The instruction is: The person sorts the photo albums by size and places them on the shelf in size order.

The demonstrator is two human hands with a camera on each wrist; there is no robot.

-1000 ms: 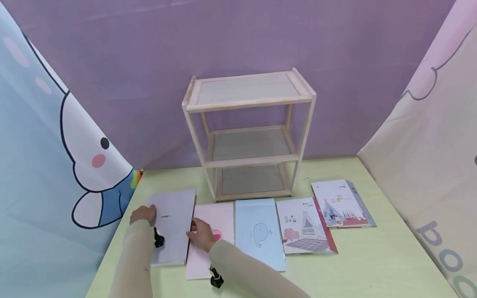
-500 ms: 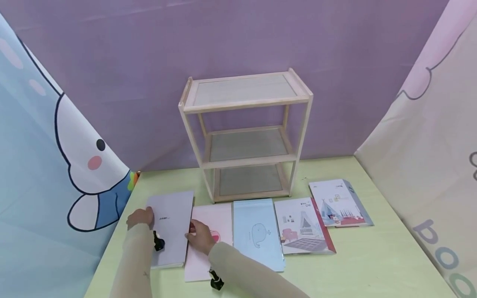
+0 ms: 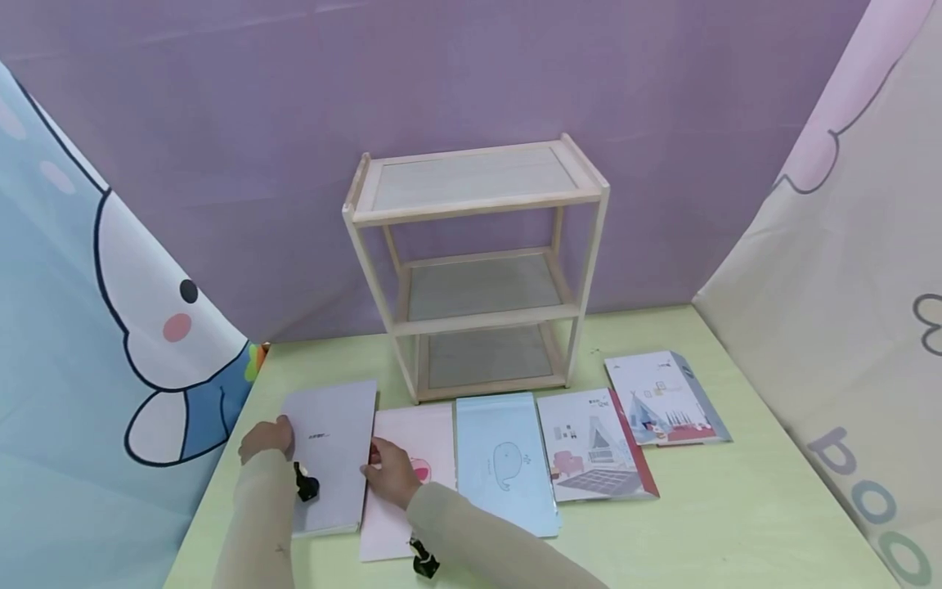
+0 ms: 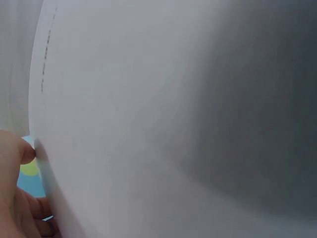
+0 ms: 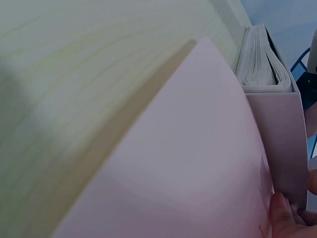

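Lilac book (image 3: 334, 483) holds white pages (image 5: 256, 62) between covers; left fingers (image 4: 39, 207) and right fingers (image 3: 379, 451) grip opposite edges.

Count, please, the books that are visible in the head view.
5, from left to right: lilac book between left hand and right hand; pink book next to it; blue whale-print book; red-edged book; grey-edged book farthest right. Others could be hidden underneath.
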